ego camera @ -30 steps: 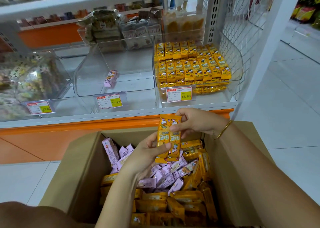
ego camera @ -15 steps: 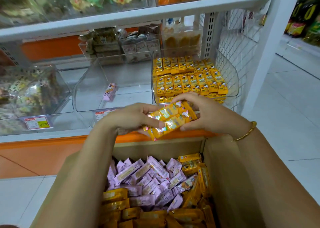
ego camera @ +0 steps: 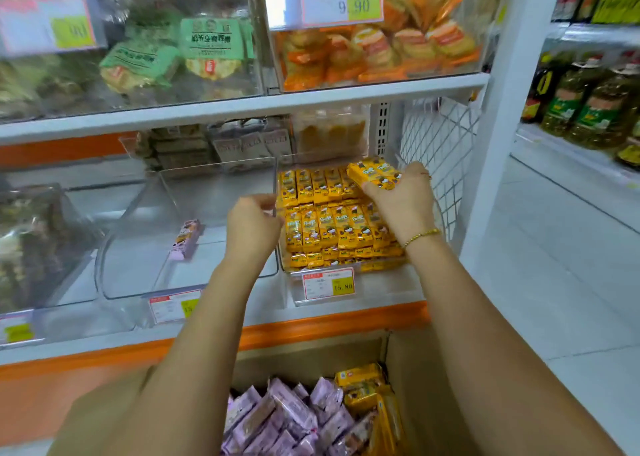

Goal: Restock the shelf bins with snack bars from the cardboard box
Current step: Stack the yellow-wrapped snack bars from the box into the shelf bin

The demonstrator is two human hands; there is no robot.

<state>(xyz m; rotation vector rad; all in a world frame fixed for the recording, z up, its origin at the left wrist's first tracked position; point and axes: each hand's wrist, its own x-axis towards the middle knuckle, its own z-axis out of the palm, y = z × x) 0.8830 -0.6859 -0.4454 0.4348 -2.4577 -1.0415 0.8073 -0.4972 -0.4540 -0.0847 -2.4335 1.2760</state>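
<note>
We see the right hand (ego camera: 401, 199) raised over the back right corner of the clear right-hand bin (ego camera: 388, 284). Its thumb and curled fingers pinch a small bundle of yellow snack bars (ego camera: 372, 173). The bundle's long axis runs roughly left to right, dipping a little toward the right. That sets it crosswise to the stocked yellow bars (ego camera: 332, 227), which lie in rows with their long axes running front to back. The held bundle sits just above the rearmost row, and we cannot tell whether it touches that row.

The left hand (ego camera: 251, 225) hovers near the bin's left wall with its back toward us. Its fingers are loosely curled, and we see nothing in them.

In the middle bin (ego camera: 138, 275) a single purple bar (ego camera: 187, 239) lies pointing front to back, slightly tilted.

Below the shelf, the cardboard box (ego camera: 415, 386) holds purple bars (ego camera: 277, 417) heaped on the left and yellow bars in the box (ego camera: 363, 383) on the right.

A gold bracelet (ego camera: 420, 236) circles the right wrist, and a price tag (ego camera: 328, 283) hangs on the bin front.
</note>
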